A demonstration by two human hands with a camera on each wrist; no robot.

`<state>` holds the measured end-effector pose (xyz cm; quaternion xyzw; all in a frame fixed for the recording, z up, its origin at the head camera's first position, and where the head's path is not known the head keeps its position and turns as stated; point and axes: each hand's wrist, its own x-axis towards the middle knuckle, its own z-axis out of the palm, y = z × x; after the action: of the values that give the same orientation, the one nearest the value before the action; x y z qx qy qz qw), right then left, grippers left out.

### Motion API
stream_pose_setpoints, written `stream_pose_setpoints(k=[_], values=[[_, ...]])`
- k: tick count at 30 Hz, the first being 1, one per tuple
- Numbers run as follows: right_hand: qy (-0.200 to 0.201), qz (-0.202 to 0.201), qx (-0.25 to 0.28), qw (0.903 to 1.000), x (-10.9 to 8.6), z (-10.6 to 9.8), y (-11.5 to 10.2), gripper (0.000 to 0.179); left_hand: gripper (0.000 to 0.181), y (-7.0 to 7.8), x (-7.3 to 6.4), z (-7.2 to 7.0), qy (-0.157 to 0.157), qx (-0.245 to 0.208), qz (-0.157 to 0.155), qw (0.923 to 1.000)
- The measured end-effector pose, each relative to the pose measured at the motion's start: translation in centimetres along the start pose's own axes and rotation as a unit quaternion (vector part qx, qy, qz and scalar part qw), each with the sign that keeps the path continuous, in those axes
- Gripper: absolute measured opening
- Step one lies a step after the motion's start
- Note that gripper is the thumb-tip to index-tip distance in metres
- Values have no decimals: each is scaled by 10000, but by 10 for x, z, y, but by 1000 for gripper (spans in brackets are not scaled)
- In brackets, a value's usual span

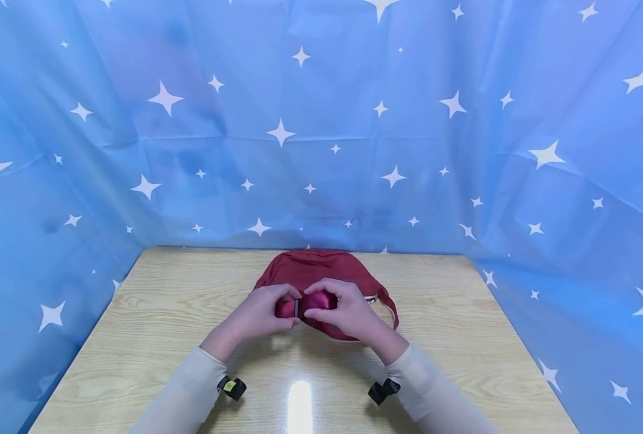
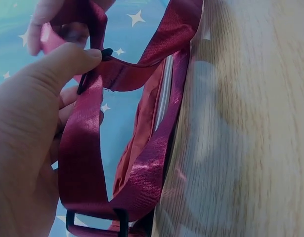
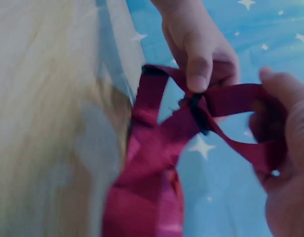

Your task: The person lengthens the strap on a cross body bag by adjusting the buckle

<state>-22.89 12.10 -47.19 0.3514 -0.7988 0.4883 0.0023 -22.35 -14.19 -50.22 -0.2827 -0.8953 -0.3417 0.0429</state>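
A dark red fabric bag (image 1: 321,266) lies on the table, its glossy red strap (image 2: 81,158) raised in front of it. My left hand (image 1: 261,310) pinches the strap at a black slider buckle (image 3: 197,116), thumb on top. On the other side of the buckle, my right hand (image 1: 349,308) holds a loop of the strap between thumb and curled fingers. That loop stands open in the right wrist view. A second black buckle (image 2: 123,222) sits lower on the strap in the left wrist view. Some of my left fingertips are hidden behind the webbing.
The bag rests on a light wooden table (image 1: 180,313), near its back edge. Blue cloth with white stars (image 1: 321,120) hangs behind and at both sides. A pale zipper (image 2: 164,94) runs along the bag. Each wrist wears a small black camera (image 1: 237,389).
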Motion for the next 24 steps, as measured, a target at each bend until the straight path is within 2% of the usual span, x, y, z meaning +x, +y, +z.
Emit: stream_pose_setpoints(k=[2,4,6,9,12,14,16,18,21,24], values=[[-185,-121,-459,9987,0,-5,-3,37,45,-1,0,1,-6,-6,23,10000],[-343,-226,-1070,9934,1,-9,-8,39,45,-2,0,1,-6,-19,44,10000],[-489,-268,-1677,9843,2,-13,-13,40,44,-1,0,1,2,-21,47,10000],[-758,-149,-2482,9656,4,-13,-20,42,44,0,0,1,7,-49,19,10000],[-1042,23,-2961,9495,6,-10,-23,45,44,0,0,0,-30,-80,-7,10000],[-1115,70,-3025,9466,7,-6,-24,46,44,1,1,0,-61,-81,0,9999],[-1030,34,-2900,9515,7,-3,-23,46,44,0,1,0,-73,-80,19,9999],[-839,-26,-2512,9643,7,1,-21,44,45,1,1,-1,-69,-88,27,9999],[-495,-126,-1687,9843,6,6,-14,41,45,1,0,-2,-73,-135,7,9999],[-166,-117,-781,9967,4,11,-8,38,45,1,0,-2,-95,-215,-26,9997]])
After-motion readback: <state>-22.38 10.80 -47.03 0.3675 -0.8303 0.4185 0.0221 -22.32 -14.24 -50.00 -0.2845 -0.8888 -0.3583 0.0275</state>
